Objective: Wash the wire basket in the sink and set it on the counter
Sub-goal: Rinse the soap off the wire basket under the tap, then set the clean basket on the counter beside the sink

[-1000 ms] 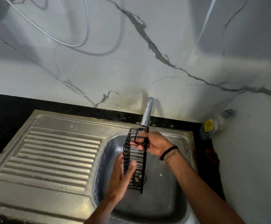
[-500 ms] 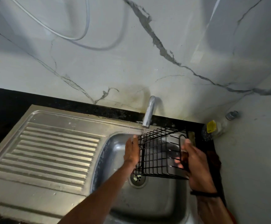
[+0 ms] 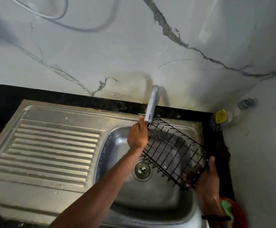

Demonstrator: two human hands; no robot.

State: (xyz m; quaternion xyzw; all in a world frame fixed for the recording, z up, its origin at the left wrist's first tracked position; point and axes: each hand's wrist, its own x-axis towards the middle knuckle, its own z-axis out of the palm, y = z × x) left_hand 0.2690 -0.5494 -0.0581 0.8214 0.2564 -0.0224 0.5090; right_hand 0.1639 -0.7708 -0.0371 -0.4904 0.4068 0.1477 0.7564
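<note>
The black wire basket (image 3: 173, 150) hangs tilted over the steel sink (image 3: 150, 201), right of the frame's centre, its upper corner just under the tap (image 3: 151, 104). The right hand (image 3: 205, 178) is closed around its lower right corner. The left hand (image 3: 138, 135) curls over its upper left edge beside the spout. The ribbed drainboard (image 3: 51, 150) fills the left; the black surface (image 3: 35, 96) runs behind it.
</note>
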